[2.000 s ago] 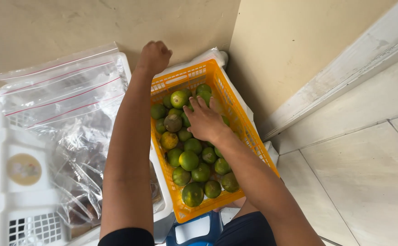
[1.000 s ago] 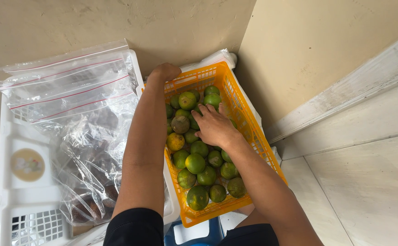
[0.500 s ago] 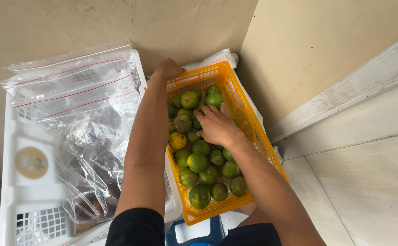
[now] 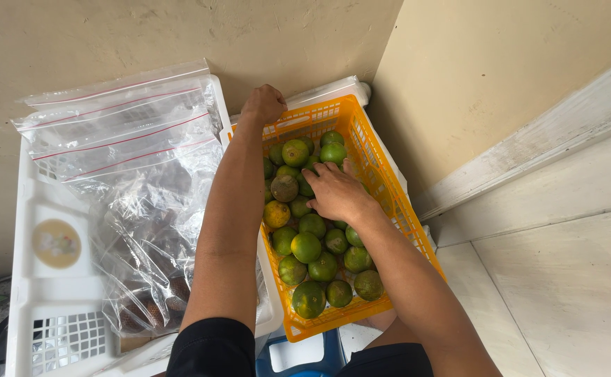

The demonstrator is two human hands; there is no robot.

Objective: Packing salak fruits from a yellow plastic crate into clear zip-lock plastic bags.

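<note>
Left hand [image 4: 263, 105] still gripping basket [image 4: 382, 188], tiled floor [image 4: 564, 279].

Soft, even daylight is filling the scene; glare is glinting off the bags [image 4: 131, 181], faint shadows are pooling under both arms, and the wide lens is bending the edges slightly.

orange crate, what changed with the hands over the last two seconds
Little moved. The left hand shifted slightly from the far wall behind the orange crate onto its far left corner rim. The right hand stayed spread on the green citrus fruit. The clear zip bags in the white crate did not move.
</note>
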